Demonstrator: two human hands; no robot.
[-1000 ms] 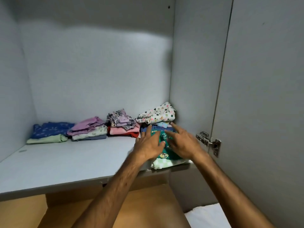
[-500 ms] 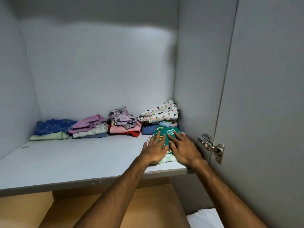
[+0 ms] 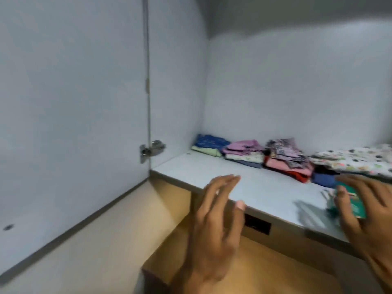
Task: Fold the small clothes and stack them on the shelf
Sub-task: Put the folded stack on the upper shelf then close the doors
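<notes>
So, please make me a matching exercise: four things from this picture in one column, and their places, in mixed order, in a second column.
Things:
1. blue garment
2. white floral garment
3. door hinge
4. left hand

Places:
A. on top of the rightmost pile
B. in front of the shelf edge, open
C. on top of the leftmost pile
D. on the cupboard side, left of the shelf

Pairs: 1-C, 2-A, 3-D, 4-B
</notes>
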